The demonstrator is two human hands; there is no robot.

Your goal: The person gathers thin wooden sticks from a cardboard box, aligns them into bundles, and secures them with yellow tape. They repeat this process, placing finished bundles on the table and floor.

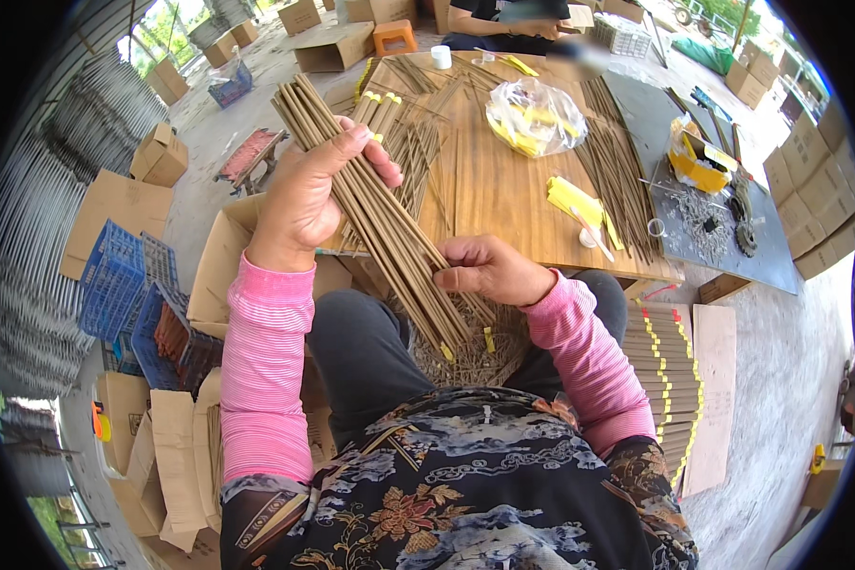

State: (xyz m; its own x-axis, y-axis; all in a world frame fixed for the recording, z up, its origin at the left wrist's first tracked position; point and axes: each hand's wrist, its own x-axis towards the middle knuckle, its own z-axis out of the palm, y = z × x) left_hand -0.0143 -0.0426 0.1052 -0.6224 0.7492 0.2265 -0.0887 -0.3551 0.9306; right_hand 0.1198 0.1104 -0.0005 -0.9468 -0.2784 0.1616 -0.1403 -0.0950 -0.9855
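L hand (299, 195) was closed round the stick bundle (370, 204); R hand (489, 271) pinched its lower end. Loose grip w/ so many sticks: some could've slid out onto the lap.

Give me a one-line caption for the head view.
Seated at a wooden table, both hands, left and right, hold a bundle of thin sticks.

The sticks (380, 214) are brown with yellow tips, the sleeves (266, 370) have pink stripes, the shirt (456, 484) is dark with flowers, the table (503, 180) is brown wood, the crates (123, 285) are blue
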